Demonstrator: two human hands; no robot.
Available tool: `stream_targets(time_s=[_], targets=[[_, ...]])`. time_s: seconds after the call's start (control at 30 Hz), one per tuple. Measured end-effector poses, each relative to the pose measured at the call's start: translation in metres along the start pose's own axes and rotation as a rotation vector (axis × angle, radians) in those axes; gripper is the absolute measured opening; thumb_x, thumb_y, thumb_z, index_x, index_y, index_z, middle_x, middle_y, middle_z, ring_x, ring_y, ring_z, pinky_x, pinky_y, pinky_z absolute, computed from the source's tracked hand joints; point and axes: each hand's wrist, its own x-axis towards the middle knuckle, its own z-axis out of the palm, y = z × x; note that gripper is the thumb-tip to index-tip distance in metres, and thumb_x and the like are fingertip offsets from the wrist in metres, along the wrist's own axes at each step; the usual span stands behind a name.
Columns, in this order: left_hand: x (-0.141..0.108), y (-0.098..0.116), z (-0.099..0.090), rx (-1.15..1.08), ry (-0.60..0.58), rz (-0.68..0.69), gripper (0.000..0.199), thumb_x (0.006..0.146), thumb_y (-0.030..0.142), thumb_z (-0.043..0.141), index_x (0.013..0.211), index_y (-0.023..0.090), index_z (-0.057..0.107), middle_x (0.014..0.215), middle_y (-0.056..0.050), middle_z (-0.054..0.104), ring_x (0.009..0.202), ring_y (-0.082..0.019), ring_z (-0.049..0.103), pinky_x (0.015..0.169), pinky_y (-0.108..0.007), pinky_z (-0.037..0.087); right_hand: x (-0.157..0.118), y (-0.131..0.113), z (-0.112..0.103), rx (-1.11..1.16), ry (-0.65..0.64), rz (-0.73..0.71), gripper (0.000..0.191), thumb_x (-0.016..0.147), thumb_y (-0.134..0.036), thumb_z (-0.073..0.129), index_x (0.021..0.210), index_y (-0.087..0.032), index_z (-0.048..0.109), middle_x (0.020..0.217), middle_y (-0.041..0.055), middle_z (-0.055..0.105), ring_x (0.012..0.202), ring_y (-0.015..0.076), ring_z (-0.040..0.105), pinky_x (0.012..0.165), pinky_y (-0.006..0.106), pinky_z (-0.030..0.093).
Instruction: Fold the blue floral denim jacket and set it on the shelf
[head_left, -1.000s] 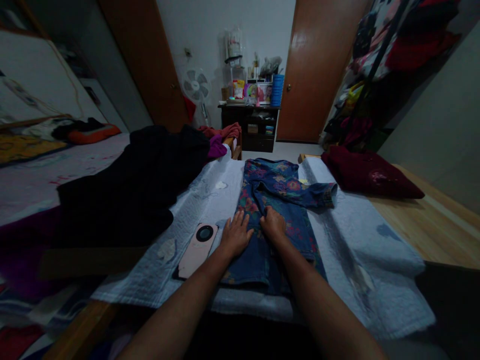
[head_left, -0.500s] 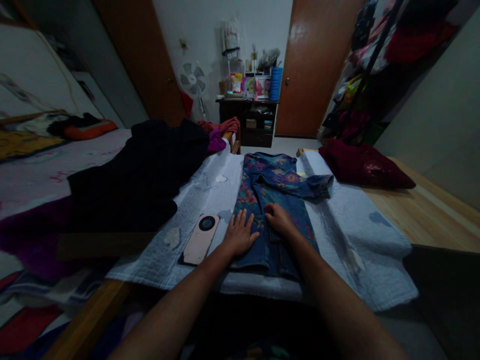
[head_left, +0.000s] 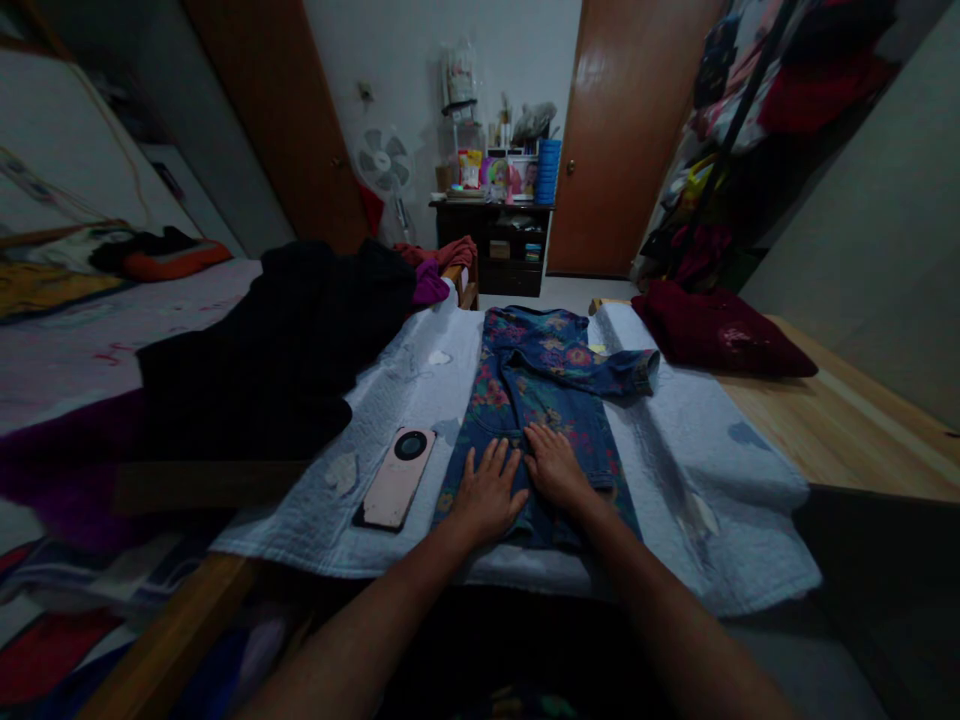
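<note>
A blue denim garment with a floral print (head_left: 555, 392) lies on a pale quilted cloth (head_left: 397, 385), one sleeve stretched out to the right. My left hand (head_left: 489, 492) rests flat on the lower left part of the garment, fingers spread. Close beside it, my right hand (head_left: 553, 465) lies on the lower middle, its fingers extended over the fabric. Neither hand grips anything. Left of my left hand, a pink phone with a round black camera ring (head_left: 397, 480) lies on the cloth.
Black clothing (head_left: 262, 350) is heaped at the left beside a bed. A folded dark red garment (head_left: 724, 330) sits on the wooden surface (head_left: 847, 430) at the right. Farther back stand a fan (head_left: 384, 160), a dark cabinet (head_left: 510, 275) and a brown door (head_left: 622, 150).
My right hand has gone from curled fingers to lying flat on the garment. My left hand has slid slightly down. The garment's lower left edge now spreads farther left.
</note>
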Motion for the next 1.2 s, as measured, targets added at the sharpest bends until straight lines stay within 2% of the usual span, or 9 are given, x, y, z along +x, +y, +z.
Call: stream_targets(time_s=[0.13,0.23,0.3,0.4,0.53,0.73,0.97,1.1,1.2], targets=[[0.013,-0.004,-0.020,-0.038,-0.021,0.042,0.056,0.091,0.053,0.046,0.137,0.021,0.049,0.146,-0.013,0.046,0.136,-0.030,0.038,0.111,-0.051,0.031,0.006,0.008,-0.020,0.082,-0.055,-0.062,0.052,0.088,-0.024,0.054,0.139,-0.013,0.048,0.146,0.0145,0.047,0.136,0.0233,0.040,0.113,0.038,0.028],[0.040,-0.015,-0.037,-0.108,-0.077,0.034,0.036,0.095,0.043,0.042,0.112,0.020,0.063,0.117,-0.011,0.065,0.111,-0.025,0.058,0.097,-0.039,0.045,0.018,0.019,-0.040,0.208,-0.098,-0.090,0.035,0.088,-0.022,0.052,0.122,-0.018,0.062,0.123,0.0079,0.065,0.113,0.0191,0.059,0.098,0.029,0.042],[0.066,-0.025,-0.042,-0.147,-0.038,-0.021,0.029,0.095,0.034,0.042,0.105,0.019,0.064,0.108,-0.010,0.066,0.104,-0.023,0.061,0.094,-0.036,0.047,0.029,0.026,-0.051,0.280,-0.112,-0.083,0.030,0.089,-0.021,0.049,0.113,-0.018,0.066,0.111,0.0051,0.070,0.102,0.0174,0.064,0.089,0.026,0.046],[0.109,-0.042,-0.037,-0.197,0.102,-0.082,0.030,0.090,0.020,0.044,0.114,0.015,0.061,0.121,-0.011,0.062,0.116,-0.023,0.056,0.103,-0.036,0.042,0.049,0.036,-0.061,0.300,-0.075,-0.030,0.030,0.088,-0.021,0.050,0.113,-0.017,0.067,0.109,0.0048,0.071,0.099,0.0176,0.065,0.087,0.025,0.046],[0.165,-0.060,-0.020,-0.300,0.177,-0.207,0.046,0.086,0.010,0.040,0.131,0.011,0.052,0.135,-0.013,0.057,0.128,-0.020,0.050,0.110,-0.034,0.038,0.078,0.056,-0.066,0.189,0.052,0.109,0.032,0.087,-0.018,0.052,0.116,-0.019,0.066,0.119,0.0050,0.068,0.110,0.0182,0.061,0.096,0.027,0.042],[0.224,-0.080,0.002,-0.352,0.282,-0.339,0.059,0.082,0.003,0.035,0.140,0.011,0.046,0.136,-0.015,0.057,0.127,-0.023,0.053,0.108,-0.039,0.042,0.116,0.085,-0.065,-0.088,0.223,0.267,0.040,0.085,-0.018,0.055,0.125,-0.017,0.060,0.126,0.0102,0.061,0.116,0.0236,0.052,0.101,0.031,0.038],[0.233,-0.089,0.026,-0.487,0.395,-0.355,0.053,0.086,0.006,0.033,0.137,0.015,0.045,0.134,-0.010,0.060,0.125,-0.018,0.055,0.108,-0.036,0.043,0.145,0.100,-0.068,-0.281,0.151,0.218,0.026,0.088,-0.017,0.049,0.106,-0.020,0.066,0.114,0.0110,0.060,0.107,0.0254,0.052,0.087,0.032,0.040],[0.228,-0.092,0.026,-0.616,0.485,-0.364,0.048,0.091,0.012,0.030,0.138,0.014,0.043,0.130,-0.011,0.062,0.124,-0.017,0.055,0.110,-0.038,0.042,0.160,0.107,-0.089,-0.266,0.280,0.194,0.025,0.088,-0.016,0.047,0.106,-0.020,0.065,0.110,0.0101,0.059,0.105,0.0234,0.050,0.091,0.031,0.037],[0.227,-0.093,0.025,-0.614,0.468,-0.361,0.049,0.090,0.011,0.032,0.136,0.018,0.046,0.127,-0.008,0.064,0.121,-0.017,0.058,0.107,-0.039,0.044,0.169,0.117,-0.101,-0.273,0.398,0.262,0.026,0.089,-0.018,0.046,0.108,-0.019,0.064,0.110,0.0109,0.058,0.104,0.0245,0.048,0.091,0.033,0.037]])
